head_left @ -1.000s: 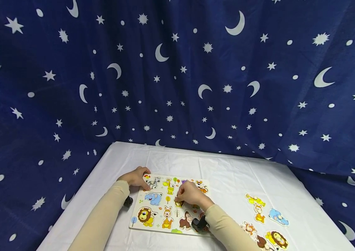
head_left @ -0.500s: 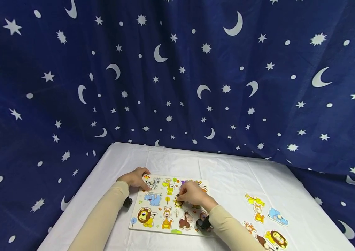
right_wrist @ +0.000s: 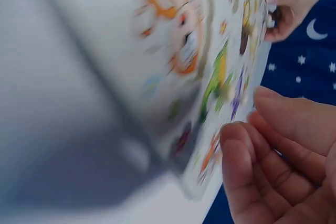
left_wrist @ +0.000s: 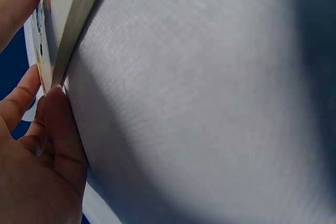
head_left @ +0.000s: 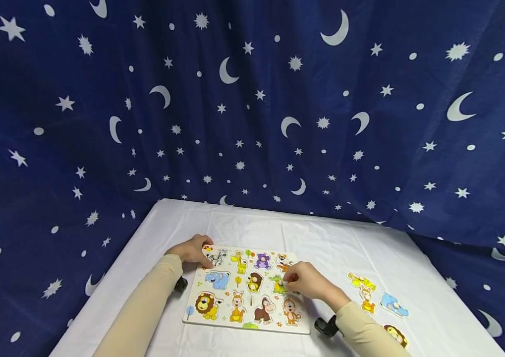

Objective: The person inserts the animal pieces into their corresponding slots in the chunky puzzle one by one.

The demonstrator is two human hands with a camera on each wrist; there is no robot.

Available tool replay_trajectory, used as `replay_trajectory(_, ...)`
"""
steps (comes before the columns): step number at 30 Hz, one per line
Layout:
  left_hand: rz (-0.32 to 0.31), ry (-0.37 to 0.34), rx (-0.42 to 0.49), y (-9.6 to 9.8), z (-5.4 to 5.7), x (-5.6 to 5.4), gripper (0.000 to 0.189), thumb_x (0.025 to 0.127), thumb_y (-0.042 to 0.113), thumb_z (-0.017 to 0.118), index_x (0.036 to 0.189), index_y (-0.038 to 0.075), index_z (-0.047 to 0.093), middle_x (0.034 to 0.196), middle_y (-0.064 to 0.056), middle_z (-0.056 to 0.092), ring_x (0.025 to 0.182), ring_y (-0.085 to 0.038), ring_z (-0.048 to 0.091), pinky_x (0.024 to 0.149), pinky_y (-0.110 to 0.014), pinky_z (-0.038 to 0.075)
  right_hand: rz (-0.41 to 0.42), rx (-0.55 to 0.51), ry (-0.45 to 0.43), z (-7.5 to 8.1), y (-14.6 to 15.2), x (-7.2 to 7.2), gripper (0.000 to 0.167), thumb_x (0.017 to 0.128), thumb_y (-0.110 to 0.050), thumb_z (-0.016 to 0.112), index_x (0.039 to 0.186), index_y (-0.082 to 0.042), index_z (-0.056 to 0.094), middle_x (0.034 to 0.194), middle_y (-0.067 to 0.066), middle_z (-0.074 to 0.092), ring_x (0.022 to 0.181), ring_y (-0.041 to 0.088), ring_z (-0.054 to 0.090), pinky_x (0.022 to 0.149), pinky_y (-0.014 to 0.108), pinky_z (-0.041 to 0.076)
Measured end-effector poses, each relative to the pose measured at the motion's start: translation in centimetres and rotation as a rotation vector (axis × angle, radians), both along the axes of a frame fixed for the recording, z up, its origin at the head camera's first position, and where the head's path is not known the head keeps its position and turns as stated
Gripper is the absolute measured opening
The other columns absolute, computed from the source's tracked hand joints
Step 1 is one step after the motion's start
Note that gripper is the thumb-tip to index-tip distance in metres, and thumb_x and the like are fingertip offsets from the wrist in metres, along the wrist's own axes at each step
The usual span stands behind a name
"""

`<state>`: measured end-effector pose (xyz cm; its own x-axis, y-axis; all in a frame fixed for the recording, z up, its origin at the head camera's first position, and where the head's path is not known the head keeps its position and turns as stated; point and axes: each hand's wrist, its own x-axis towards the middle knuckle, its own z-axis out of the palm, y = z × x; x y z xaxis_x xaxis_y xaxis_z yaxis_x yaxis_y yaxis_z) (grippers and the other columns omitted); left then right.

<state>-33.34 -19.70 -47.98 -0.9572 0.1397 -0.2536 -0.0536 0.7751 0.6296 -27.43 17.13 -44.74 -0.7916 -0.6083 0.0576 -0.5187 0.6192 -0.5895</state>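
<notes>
A white animal puzzle board [head_left: 194, 292] lies on the cloth. My left hand [head_left: 193, 250] holds its far left corner, thumb on the face and fingers along the edge. In the head view, the right hand [head_left: 309, 281] is over the board's right side beside the green crocodile piece [head_left: 277, 284]. Its fingers are loosely bent in the right wrist view, with nothing seen between them. A hedgehog piece [head_left: 254, 282] with a knob sits in the middle row. Behind it are a purple hippo piece [head_left: 262, 261] and a tiger piece [head_left: 283, 262], also knobbed.
Several loose pieces lie right of the board: a giraffe [head_left: 361, 281], a kangaroo [head_left: 367, 300], an elephant [head_left: 393, 304] and a lion [head_left: 396, 335]. The right sleeve [head_left: 365, 327] hides part of that area. A dark blue starry curtain [head_left: 252, 99] hangs behind the table.
My right hand has let go of the hedgehog, which now shows fully on the board, and moved right to beside the crocodile. The left hand stays at the board's corner.
</notes>
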Motion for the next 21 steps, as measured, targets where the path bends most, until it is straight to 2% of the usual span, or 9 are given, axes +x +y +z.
replay_trajectory(4, -0.003, -0.002, 0.013, 0.0, 0.1, 0.1, 0.069, 0.066, 0.022, 0.093, 0.124, 0.011, 0.058, 0.124, -0.012, 0.051, 0.105, -0.026, 0.052, 0.104, -0.049, 0.038, -0.045, -0.025, -0.015, -0.3, 2.7, 0.2, 0.009, 0.079, 0.004, 0.072, 0.088, 0.002, 0.072, 0.075, 0.003, 0.067, 0.066, -0.001, 0.052, 0.061, 0.021, 0.047)
replay_trajectory(12, 0.002, -0.014, 0.011, 0.1, 0.2, 0.0, 0.069, 0.066, 0.022, 0.093, 0.124, 0.012, 0.057, 0.124, -0.012, 0.05, 0.105, -0.026, 0.051, 0.102, -0.048, 0.039, -0.206, -0.105, -0.06, -0.6, 8.2, -0.2, 0.015, 0.081, 0.006, 0.071, 0.095, 0.008, 0.07, 0.08, 0.01, 0.069, 0.069, 0.001, 0.057, 0.063, 0.022, 0.051)
replay_trajectory(17, 0.007, -0.014, 0.019, 0.0, 0.0, -0.1, 0.07, 0.065, 0.022, 0.093, 0.124, 0.012, 0.057, 0.123, -0.011, 0.051, 0.105, -0.026, 0.051, 0.102, -0.046, 0.039, -0.312, -0.053, -0.034, -0.3, 11.1, -0.4, 0.016, 0.082, 0.004, 0.072, 0.097, 0.005, 0.071, 0.084, 0.009, 0.069, 0.074, 0.006, 0.058, 0.065, 0.023, 0.049)
replay_trajectory(21, 0.004, -0.015, 0.019, 0.0, 0.0, 0.0, 0.07, 0.065, 0.022, 0.093, 0.125, 0.011, 0.057, 0.12, -0.011, 0.05, 0.104, -0.026, 0.051, 0.101, -0.046, 0.039, -0.423, 0.008, -0.014, -0.9, 13.4, -0.2, 0.015, 0.082, 0.003, 0.071, 0.096, 0.002, 0.072, 0.087, 0.007, 0.07, 0.077, 0.01, 0.058, 0.066, 0.024, 0.048)
